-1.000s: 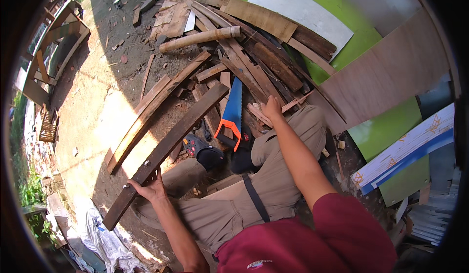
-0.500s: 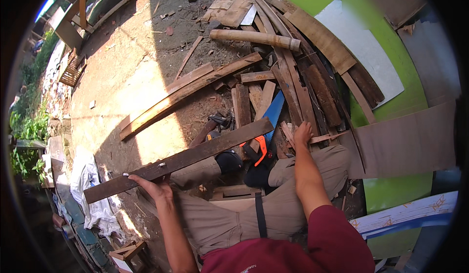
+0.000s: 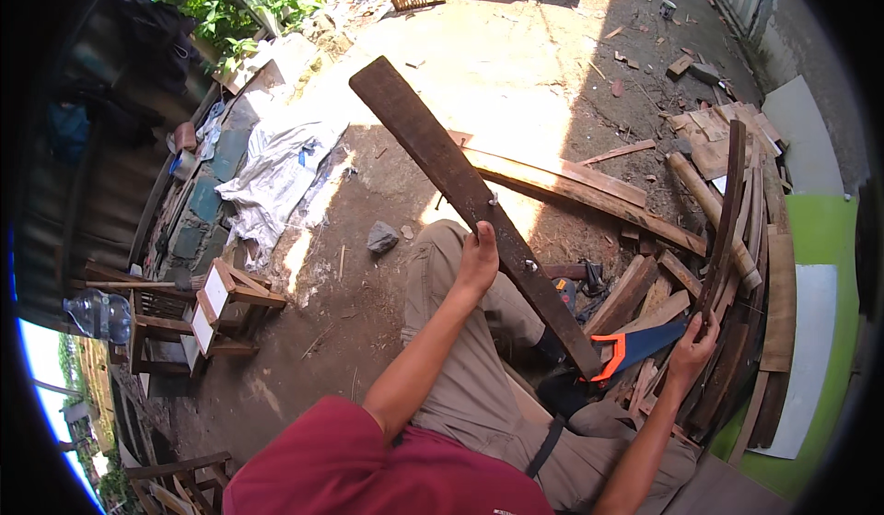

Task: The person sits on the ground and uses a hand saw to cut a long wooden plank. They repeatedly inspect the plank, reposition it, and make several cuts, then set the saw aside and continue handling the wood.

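My left hand (image 3: pixel 478 259) grips a long dark wooden plank (image 3: pixel 460 183) near its middle; the plank is raised and slants from upper left down to the ground by my feet. My right hand (image 3: pixel 692 349) holds the lower end of a thin, dark, curved wooden strip (image 3: pixel 726 216) that stands nearly upright over the wood pile. A hand saw with an orange handle and blue blade (image 3: pixel 640 347) lies on the pile between my two hands, just left of my right hand.
A heap of planks and scrap wood (image 3: pixel 663 275) fills the right side, with a round log (image 3: pixel 704 206) and green and white boards (image 3: pixel 815 331) beyond. Small wooden stools (image 3: pixel 216 308), a water bottle (image 3: pixel 97 314) and a crumpled white sack (image 3: pixel 276 174) are on the left. A stone (image 3: pixel 381 236) lies on the dirt.
My left hand has lifted the long plank off the ground and swung it up. My right hand has left the pile and taken hold of the thin strip. My head turned left.
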Demonstrator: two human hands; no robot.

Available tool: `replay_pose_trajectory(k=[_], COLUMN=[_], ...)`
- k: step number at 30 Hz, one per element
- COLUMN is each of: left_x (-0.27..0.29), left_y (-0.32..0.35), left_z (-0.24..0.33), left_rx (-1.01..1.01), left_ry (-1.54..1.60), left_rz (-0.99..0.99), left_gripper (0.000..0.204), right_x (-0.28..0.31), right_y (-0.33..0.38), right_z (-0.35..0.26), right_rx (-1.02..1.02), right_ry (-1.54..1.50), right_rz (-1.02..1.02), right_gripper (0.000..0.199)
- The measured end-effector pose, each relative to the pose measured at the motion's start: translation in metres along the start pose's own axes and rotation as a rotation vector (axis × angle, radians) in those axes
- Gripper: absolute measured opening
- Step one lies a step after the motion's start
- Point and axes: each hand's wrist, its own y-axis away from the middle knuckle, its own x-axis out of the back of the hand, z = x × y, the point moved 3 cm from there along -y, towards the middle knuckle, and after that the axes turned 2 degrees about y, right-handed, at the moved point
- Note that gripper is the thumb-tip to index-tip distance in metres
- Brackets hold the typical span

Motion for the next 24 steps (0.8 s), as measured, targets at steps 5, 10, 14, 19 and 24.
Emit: replay_pose_trajectory(k=[5,10,14,19,24], left_x=[-0.01,0.004,0.022,0.03,0.024], left_y=[0.008,0.03,0.033,0.027,0.04], left_z=[0.051,0.094,0.106,0.092,0.126], left_rx=[-0.208,-0.237,-0.248,-0.416,-0.284], left_ry=[-0.057,-0.181,-0.19,-0.168,-0.015], left_rz=[0.019,-0.051,-0.066,0.08,-0.021], left_gripper=[0.08,0.085,0.082,0.064,0.065], right_x=[-0.044,-0.073,-0.086,-0.093,-0.096], right_y=[0.066,0.12,0.132,0.134,0.138], right_z=[-0.162,-0.219,-0.232,-0.25,-0.253], right_rx=[0.14,0.41,0.527,0.567,0.645], right_ry=[-0.463,-0.451,-0.412,-0.413,-0.35], right_rz=[-0.24,-0.329,-0.365,-0.373,-0.319], right_gripper=[0.037,0.043,0.041,0.043,0.043])
